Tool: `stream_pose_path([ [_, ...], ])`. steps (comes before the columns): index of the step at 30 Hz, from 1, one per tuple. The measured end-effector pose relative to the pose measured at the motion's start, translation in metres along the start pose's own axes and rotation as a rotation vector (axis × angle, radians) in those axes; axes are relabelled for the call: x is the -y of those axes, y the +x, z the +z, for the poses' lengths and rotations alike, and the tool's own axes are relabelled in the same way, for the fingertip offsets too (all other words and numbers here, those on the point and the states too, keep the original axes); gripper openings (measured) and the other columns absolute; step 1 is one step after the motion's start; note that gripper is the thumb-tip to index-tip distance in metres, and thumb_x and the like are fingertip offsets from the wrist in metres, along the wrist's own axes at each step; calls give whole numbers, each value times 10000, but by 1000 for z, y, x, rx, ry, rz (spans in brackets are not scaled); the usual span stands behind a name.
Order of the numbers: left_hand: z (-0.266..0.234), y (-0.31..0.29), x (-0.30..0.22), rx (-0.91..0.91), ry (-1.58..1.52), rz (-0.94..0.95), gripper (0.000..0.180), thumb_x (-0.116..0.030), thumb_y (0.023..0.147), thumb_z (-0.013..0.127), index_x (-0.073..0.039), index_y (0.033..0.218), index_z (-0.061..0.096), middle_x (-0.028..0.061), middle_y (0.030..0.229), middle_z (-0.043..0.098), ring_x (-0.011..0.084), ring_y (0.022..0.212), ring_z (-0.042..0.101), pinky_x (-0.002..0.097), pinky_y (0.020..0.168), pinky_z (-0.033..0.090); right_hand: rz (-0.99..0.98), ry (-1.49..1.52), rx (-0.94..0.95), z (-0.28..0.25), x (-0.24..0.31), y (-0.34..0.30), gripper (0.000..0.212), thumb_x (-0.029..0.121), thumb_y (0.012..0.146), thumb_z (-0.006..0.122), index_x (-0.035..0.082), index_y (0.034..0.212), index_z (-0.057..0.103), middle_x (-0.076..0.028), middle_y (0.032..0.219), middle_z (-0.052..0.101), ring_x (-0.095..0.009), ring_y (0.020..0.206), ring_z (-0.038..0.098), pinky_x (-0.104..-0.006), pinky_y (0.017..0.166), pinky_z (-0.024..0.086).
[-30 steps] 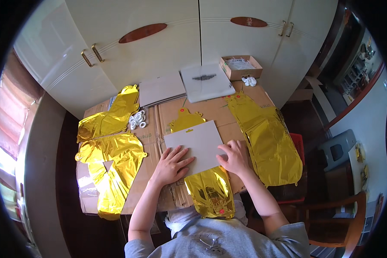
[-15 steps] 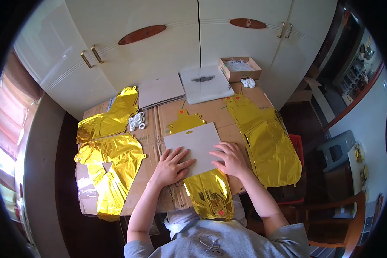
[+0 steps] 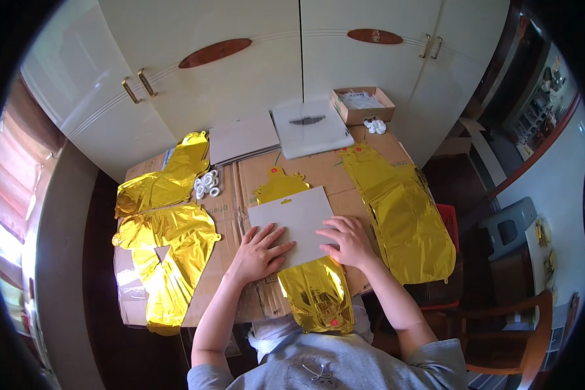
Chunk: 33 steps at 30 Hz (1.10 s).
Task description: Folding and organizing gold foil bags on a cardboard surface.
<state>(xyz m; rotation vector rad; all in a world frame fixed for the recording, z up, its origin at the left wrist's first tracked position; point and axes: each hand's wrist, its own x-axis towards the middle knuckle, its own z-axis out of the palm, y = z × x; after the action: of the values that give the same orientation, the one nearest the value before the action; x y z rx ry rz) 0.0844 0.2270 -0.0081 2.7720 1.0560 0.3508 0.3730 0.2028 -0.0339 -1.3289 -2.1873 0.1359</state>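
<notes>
A pale grey card (image 3: 299,221) with a small hanging slot lies across a gold foil balloon (image 3: 315,289), which shows above and below it. The balloon's lower end hangs over the table's near edge. On the card's left side rests my left hand (image 3: 257,252), flat with fingers spread. My right hand (image 3: 348,240) lies on its right edge, fingers stretched out. To the right is a long flat gold foil balloon (image 3: 406,218). Two more gold foil pieces (image 3: 166,172) lie on the left, the nearer one (image 3: 175,247) with a triangular opening.
Cardboard sheets (image 3: 201,279) cover the table. White rings (image 3: 207,185) sit at left. Behind are a stack of grey cards (image 3: 244,138), a clear-bagged stack (image 3: 312,130), an open box (image 3: 364,104) and a white bundle (image 3: 375,126). A wooden chair (image 3: 500,325) stands at right.
</notes>
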Motion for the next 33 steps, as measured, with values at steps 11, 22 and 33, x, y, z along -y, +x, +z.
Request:
stream_pose_path([
  [11, 4, -1, 0, -4, 27, -4, 446, -320, 886, 580, -308, 1332, 566, 30, 1469, 456, 294, 1385, 369, 524, 1121, 251, 15, 2, 29, 0, -1, 0, 352, 316, 810, 716, 186, 1135, 682, -50, 1226, 584, -248, 1219, 499, -448, 1022, 356],
  [22, 6, -1, 2, 6, 43, -6, 448, -329, 891, 580, -312, 1338, 559, 28, 1475, 450, 291, 1395, 355, 526, 1123, 245, 18, -19, 31, 3, -1, 0, 351, 312, 816, 704, 188, 1143, 674, -52, 1242, 562, -245, 1228, 489, -450, 1027, 348],
  [33, -10, 11, -4, 109, 58, 94, 420, -267, 881, 589, -152, 1285, 585, 14, 1376, 536, 216, 1305, 464, 498, 1081, 321, 27, -38, 56, 5, -3, 0, 336, 316, 805, 713, 214, 1123, 683, -35, 1240, 562, -234, 1205, 499, -442, 1014, 349],
])
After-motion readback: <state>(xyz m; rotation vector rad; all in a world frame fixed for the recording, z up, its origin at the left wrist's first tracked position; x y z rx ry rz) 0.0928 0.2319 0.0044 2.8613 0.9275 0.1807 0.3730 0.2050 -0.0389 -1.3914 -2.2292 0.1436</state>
